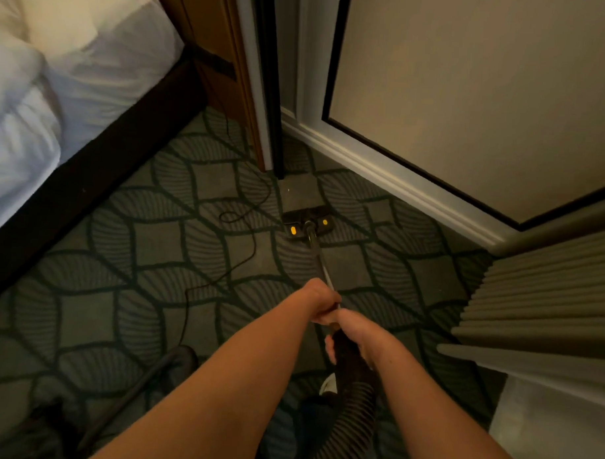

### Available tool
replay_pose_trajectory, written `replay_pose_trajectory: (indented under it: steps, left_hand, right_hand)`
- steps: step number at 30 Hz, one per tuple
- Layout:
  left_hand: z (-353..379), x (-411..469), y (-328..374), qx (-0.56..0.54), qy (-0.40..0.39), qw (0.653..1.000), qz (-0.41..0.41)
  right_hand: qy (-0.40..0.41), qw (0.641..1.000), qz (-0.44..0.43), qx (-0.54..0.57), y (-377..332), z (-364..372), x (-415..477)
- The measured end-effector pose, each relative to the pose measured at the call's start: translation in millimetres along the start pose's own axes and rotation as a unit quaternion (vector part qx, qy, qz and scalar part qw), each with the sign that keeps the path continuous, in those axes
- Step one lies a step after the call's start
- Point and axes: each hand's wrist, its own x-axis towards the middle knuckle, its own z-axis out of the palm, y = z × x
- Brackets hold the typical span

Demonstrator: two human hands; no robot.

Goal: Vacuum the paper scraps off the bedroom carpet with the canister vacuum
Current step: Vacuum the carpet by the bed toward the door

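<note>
While both hands are wrapped round the vacuum, the left hand [320,303] grips the metal wand [323,264] and the right hand [355,337] closes round the black handle [344,355] just behind it, with the ribbed hose [353,413] trailing below. The floor head [306,222] sits flat on the carpet [120,291], out near the foot of the door frame [260,125].

Biggest worry imo: the thin black cord [240,247] lies looped just left of the head, so a sideways pass could snag or swallow it. Pushing further could knock the white skirting board [382,170].

Scraps? One pale speck [288,190] ahead of the head, too small to call. It's a leaf-patterned carpet, with the bed [59,83] on the left and a pleated curtain [539,289] on the right.
</note>
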Motion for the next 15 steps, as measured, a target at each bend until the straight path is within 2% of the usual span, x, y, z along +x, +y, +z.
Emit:
replay_pose_trajectory:
  steps: [9, 15]
  left_hand:
    - [62.0, -29.2, 9.3, -0.049, -0.045, 0.997, -0.038]
    - [50.4, -48.3, 31.6, -0.019, -0.024, 0.999, -0.03]
  right_hand:
    - [0.009, 0.999, 0.02, -0.038, 43.7, -51.3, -24.7]
    - [0.039, 0.998, -0.016, -0.048, 23.9, -58.1, -28.3]
